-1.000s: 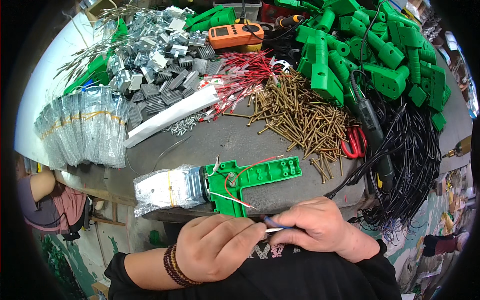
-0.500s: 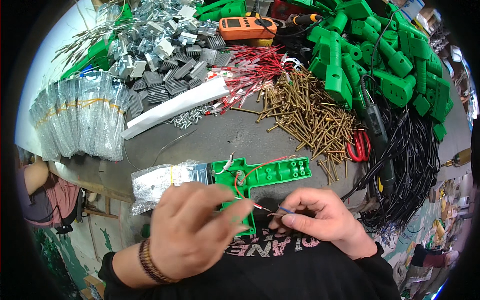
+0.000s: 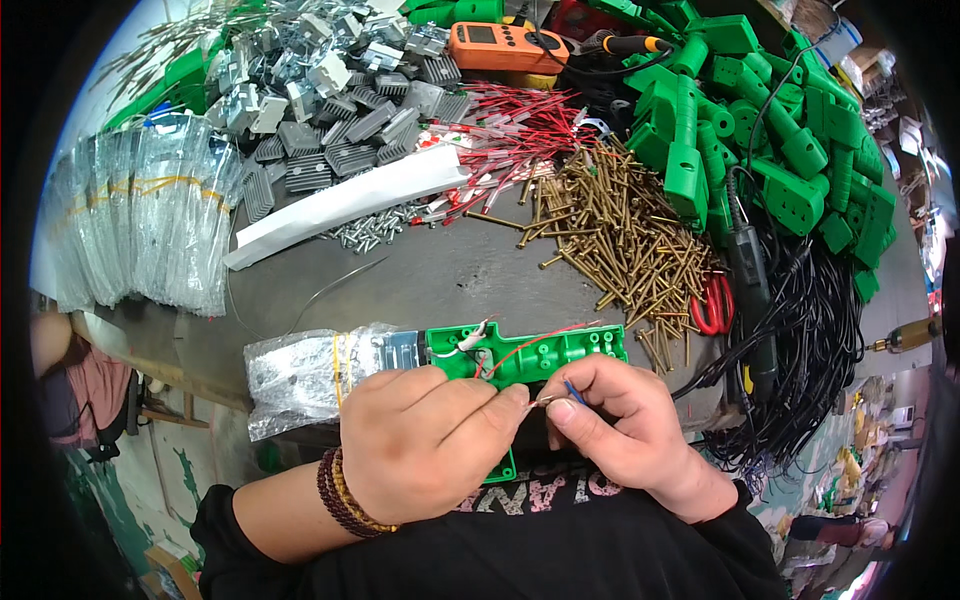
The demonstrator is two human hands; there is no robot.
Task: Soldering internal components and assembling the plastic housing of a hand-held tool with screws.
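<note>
My left hand point(image 3: 430, 430) is closed, thumb and fingertips pinched on a thin wire point(image 3: 537, 402) in front of the green housing. My right hand point(image 3: 630, 430) is closed too, holding a short blue wire point(image 3: 574, 391) between thumb and forefinger. The bare wire ends meet in the small gap between the hands; whether they are twisted together I cannot tell. Behind lies the open green plastic housing half point(image 3: 585, 345) with a handle-like arm, a red wire point(image 3: 540, 337) and a white lead point(image 3: 473, 337) inside. A metal part in clear plastic wrap point(image 3: 300, 375) adjoins its left end.
Brass-coloured screws point(image 3: 620, 235) lie heaped at the centre right, near red-handled pliers point(image 3: 713, 303). Black cables point(image 3: 800, 340) and green housings point(image 3: 790, 140) fill the right. Further back are an orange meter point(image 3: 507, 47), grey finned blocks point(image 3: 350, 158) and wrapped bundles point(image 3: 145, 215).
My left hand has moved right and closed on the wire, its fingertips now beside my right hand's. The right hand keeps its pinch on the blue wire. The view has shifted slightly.
</note>
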